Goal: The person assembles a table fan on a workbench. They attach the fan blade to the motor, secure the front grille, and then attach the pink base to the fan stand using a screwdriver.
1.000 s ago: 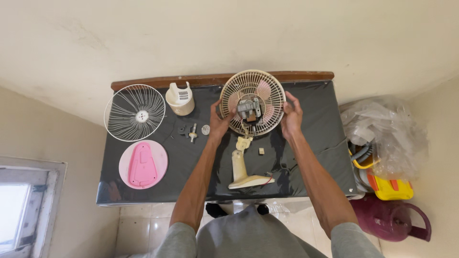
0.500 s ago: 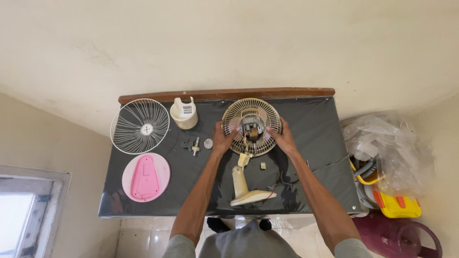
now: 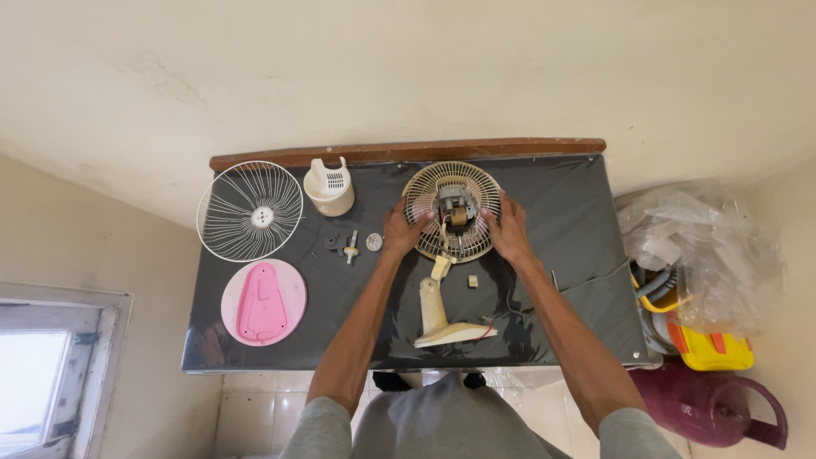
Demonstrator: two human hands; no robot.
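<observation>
A beige fan grille with its motor [image 3: 452, 209] lies on the dark table [image 3: 578, 221]. My left hand [image 3: 399, 231] grips the grille's left rim and my right hand [image 3: 508, 228] grips its right rim. The cream fan stand [image 3: 438, 314] lies below the grille, between my forearms, with a red wire at its base. A small beige part [image 3: 473, 280] rests beside the stand's neck.
A white wire front grille [image 3: 250, 210] overhangs the table's left back corner. A cream motor cover [image 3: 330, 187], small screws and knobs [image 3: 350, 245], and a pink round base [image 3: 263, 302] lie left. Plastic bags [image 3: 705, 246], a yellow container [image 3: 714, 348] and a maroon jug [image 3: 714, 408] stand at right.
The view shifted, so the table sits lower and more central in frame. Both hands kept hold of the fan grille and lowered it toward the table.
</observation>
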